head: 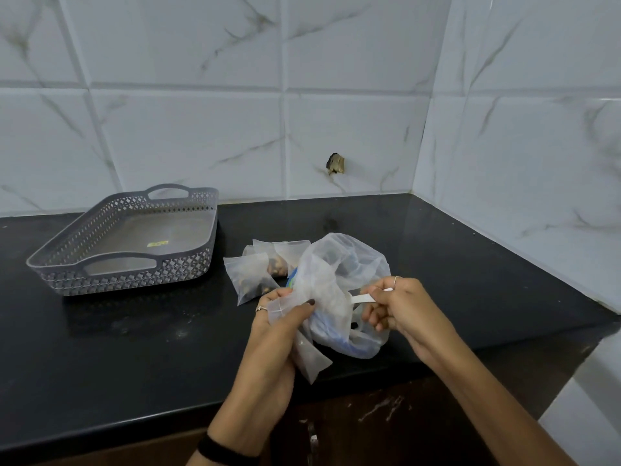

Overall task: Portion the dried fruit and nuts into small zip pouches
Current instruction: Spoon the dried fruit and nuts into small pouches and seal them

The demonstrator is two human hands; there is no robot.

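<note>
A: So, which step is this?

B: Filling, I'd judge. The left hand (285,317) pinches the mouth of a small zip pouch (304,351), thumb curled over the film, and the pouch hangs down past the counter's front edge. The right hand (400,307) has its fingers closed on a white strip (363,299), maybe a spoon handle or a tie; I can't tell which.

A: And the fruit and nuts?

B: Inside the big clear bag (342,274) between the hands, slumped on the black counter (134,331). At 10 o'clock from it lie about 3 filled pouches (258,274), dark pieces showing through.

A: Next move?

B: Probably spreading the pouch mouth wide and bringing a portion across without spilling. Thin film collapses easily, so the left hand must keep it open.

A: Any writing?

B: Only a yellow sticker (158,244) on the floor of the grey basket tray (111,274), at 9 o'clock from the bag; its print is too small to read. Something blue sits inside the bag, no legible label.
</note>
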